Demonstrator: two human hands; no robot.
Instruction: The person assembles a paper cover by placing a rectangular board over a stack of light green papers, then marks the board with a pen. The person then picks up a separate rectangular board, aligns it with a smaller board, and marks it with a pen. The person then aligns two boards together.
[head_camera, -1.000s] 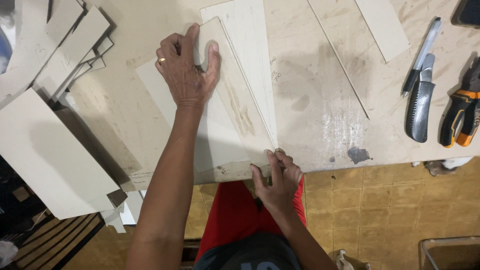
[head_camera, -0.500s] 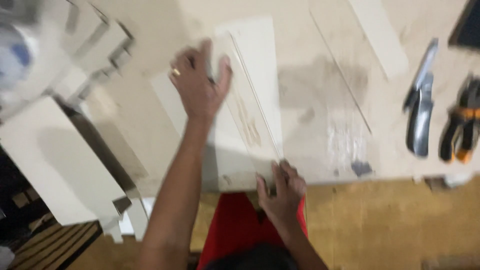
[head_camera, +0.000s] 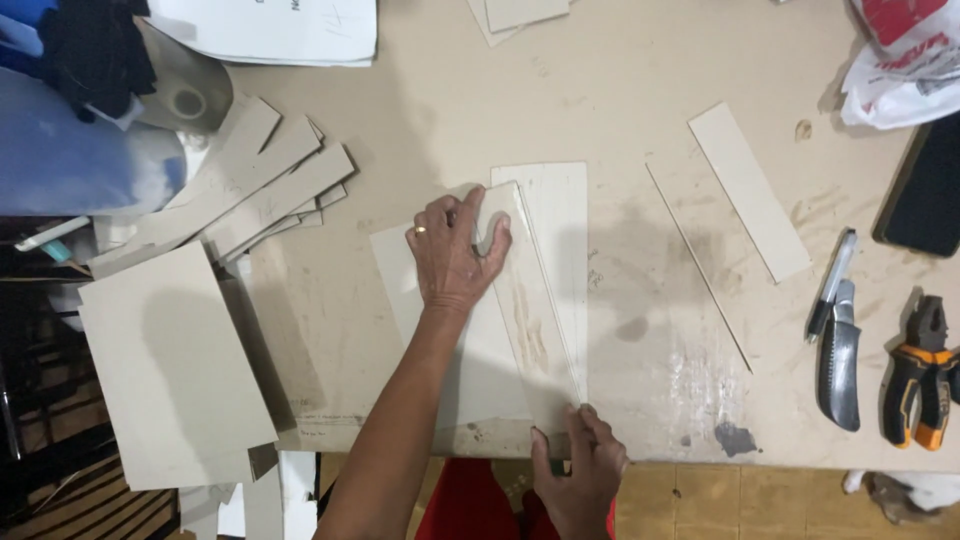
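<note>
Dusty table (head_camera: 640, 90): left hand (head_camera: 452, 255) pins ruler (head_camera: 525, 290) beneath fingers (head_camera: 497, 237).

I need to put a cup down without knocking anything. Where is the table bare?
Bare: the top middle of the table, and between the thin strip and utility knife. Crowded: the cardboard stack at left; the left hand presses the middle sheets.

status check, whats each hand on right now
Left hand flat on clear ruler, pinning it over grey card sheet. Right hand at near table edge, gripping ruler's lower end. Utility knife and pliers lie off right, untouched.
</note>
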